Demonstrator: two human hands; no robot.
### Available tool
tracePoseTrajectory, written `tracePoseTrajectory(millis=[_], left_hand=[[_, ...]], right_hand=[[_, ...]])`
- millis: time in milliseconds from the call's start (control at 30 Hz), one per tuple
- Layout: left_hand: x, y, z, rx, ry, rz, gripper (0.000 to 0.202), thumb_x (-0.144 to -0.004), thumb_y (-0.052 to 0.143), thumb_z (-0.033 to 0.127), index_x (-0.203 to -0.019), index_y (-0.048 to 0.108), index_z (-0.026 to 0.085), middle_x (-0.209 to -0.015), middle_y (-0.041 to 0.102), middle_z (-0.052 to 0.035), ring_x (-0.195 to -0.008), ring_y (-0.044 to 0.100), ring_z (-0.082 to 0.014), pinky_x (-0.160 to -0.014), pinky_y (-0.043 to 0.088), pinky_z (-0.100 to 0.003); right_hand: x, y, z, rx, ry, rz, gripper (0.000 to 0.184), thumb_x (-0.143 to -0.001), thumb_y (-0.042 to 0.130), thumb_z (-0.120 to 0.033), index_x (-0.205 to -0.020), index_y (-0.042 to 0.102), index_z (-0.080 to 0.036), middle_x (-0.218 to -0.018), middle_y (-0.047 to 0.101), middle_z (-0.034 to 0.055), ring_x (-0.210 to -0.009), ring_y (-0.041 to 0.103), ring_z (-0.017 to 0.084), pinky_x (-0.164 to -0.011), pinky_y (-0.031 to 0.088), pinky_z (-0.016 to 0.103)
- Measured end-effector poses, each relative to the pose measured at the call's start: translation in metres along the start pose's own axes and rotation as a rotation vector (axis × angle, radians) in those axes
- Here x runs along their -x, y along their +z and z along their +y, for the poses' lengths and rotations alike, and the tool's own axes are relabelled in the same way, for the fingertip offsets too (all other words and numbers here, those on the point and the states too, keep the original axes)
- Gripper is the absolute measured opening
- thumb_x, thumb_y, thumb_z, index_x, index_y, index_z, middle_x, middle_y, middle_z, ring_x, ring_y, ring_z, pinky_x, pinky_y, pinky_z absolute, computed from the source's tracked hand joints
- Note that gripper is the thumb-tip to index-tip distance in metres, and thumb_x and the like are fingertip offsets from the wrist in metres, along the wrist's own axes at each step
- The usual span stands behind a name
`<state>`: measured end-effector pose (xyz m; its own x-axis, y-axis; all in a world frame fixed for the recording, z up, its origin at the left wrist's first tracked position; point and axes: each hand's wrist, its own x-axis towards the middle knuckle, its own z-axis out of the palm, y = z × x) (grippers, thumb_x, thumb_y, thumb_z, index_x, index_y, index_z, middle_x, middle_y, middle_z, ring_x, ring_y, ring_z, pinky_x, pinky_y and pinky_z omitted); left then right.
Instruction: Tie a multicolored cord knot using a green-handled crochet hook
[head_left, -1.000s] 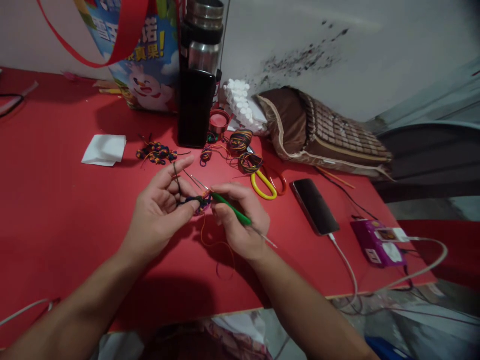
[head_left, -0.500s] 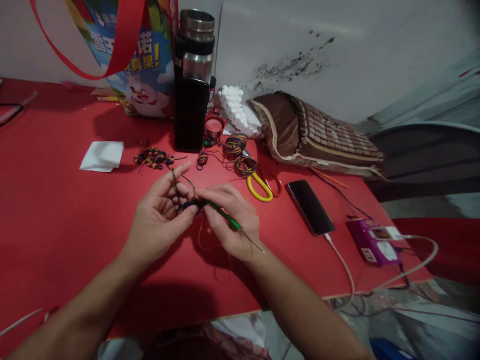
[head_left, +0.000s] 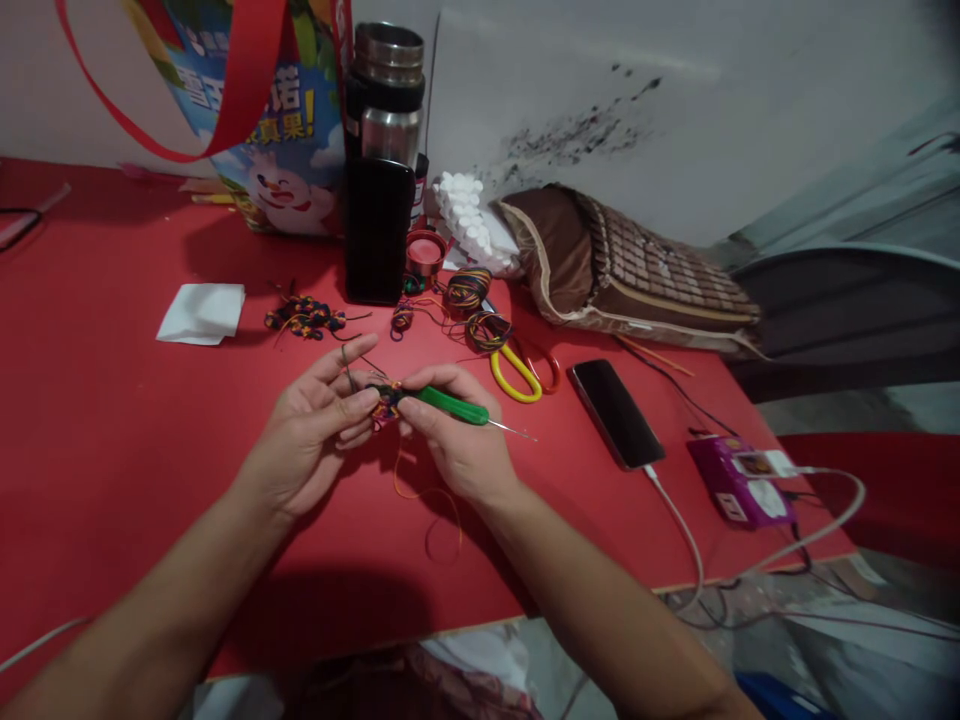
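A small dark crochet piece (head_left: 388, 400) with orange and purple flecks is pinched between my two hands. My left hand (head_left: 319, 415) grips its left edge with thumb and fingers, and a dark yarn strand loops over the raised index finger. My right hand (head_left: 461, 430) holds the piece's right edge and also a crochet hook (head_left: 455, 405) with a green handle, whose thin metal end points right. An orange thread (head_left: 420, 492) trails from the piece onto the table. Beyond the hands lie multicoloured yarn balls (head_left: 468, 290) and a cluster of finished-looking crochet pieces (head_left: 306, 318).
Scissors (head_left: 516, 374) with yellow and red handles lie by the yarn on the red table (head_left: 112, 430). A dark phone (head_left: 377, 232) stands before a steel flask (head_left: 390, 60). Right are another phone (head_left: 616, 414), a purple box (head_left: 741, 482) and cables. A printed bag (head_left: 281, 150) stands behind.
The crochet piece has been turned up and shows more of its face. The hook's green handle has swung nearer level, and my right fingers have shifted on it.
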<state>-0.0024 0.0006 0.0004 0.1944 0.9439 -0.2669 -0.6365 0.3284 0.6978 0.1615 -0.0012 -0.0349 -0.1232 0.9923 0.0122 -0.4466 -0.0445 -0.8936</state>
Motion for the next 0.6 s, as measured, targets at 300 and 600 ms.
tracePoseTrajectory(millis=[300,600], left_hand=[[0.001,-0.002,-0.004,-0.148,0.137,-0.029,0.063,-0.076,0.09,0.004,-0.135,0.072,0.02,-0.087,0.074,0.0015,-0.071,0.068,-0.0088,-0.068,0.062,-0.018],[0.002,-0.006,-0.005,-0.349,0.277,-0.052,0.062,-0.083,0.082,0.004,-0.141,0.071,0.026,-0.09,0.073,0.0023,-0.085,0.07,-0.0088,-0.08,0.059,-0.017]], right_hand=[[0.005,-0.005,-0.01,0.345,-0.208,-0.042,0.018,-0.094,0.078,-0.04,-0.106,0.078,-0.026,-0.101,0.079,0.0019,-0.09,0.073,0.018,-0.087,0.059,0.035],[0.004,-0.014,0.0,0.286,-0.349,-0.051,0.018,-0.103,0.066,-0.037,-0.114,0.078,-0.03,-0.091,0.069,-0.0004,-0.068,0.06,0.014,-0.065,0.05,0.031]])
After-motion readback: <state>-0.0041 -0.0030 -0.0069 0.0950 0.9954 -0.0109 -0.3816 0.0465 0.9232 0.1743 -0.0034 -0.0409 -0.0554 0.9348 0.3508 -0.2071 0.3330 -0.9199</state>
